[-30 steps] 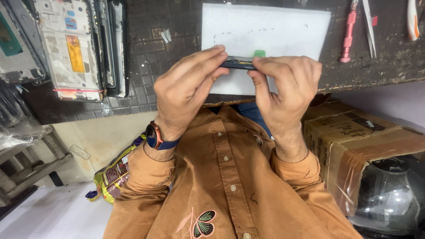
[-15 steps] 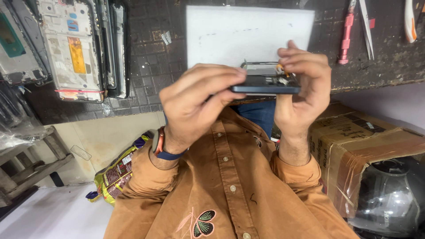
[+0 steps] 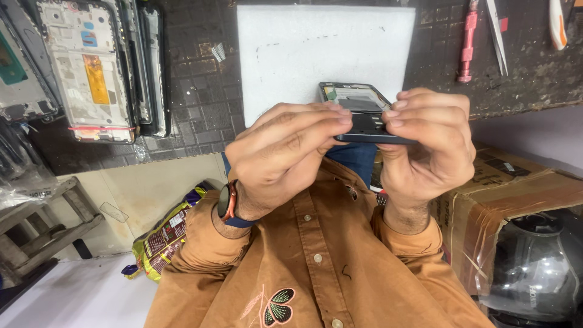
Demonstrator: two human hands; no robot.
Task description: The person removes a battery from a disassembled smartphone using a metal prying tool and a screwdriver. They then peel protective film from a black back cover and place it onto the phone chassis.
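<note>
Head view shows me both hands lifted over the edge of a dark workbench [image 3: 200, 115]. Between them is a dark phone [image 3: 362, 119] with its back off, so I can see the parts inside. It is held almost flat, and its long side runs from left to right. It sits a little to the right of the middle of the scene, above the brown shirt [image 3: 316, 261].

My left hand [image 3: 285, 155] comes in from the left. Its fingers are bent and closed on the left end of the phone, with the fingertips [image 3: 340, 116] pressing on the top face. My right hand [image 3: 428, 146] wraps the right end, and its fingers are curled shut on that end too. Both hands touch the phone, but the right hand covers more of it. The left fingers point right, toward the open middle of the phone.

Just behind the phone, farther away, lies a white sheet [image 3: 291, 54] on the bench. Far left are some bare phone frames [image 3: 88, 67]. Far right lie a pink tool [image 3: 467, 42] and tweezers [image 3: 498, 33], well apart from the hands. Near right is a cardboard box [image 3: 516, 194], and near left, low down, is a yellow snack bag [image 3: 164, 234]. Nothing stands between my hands and the phone.
</note>
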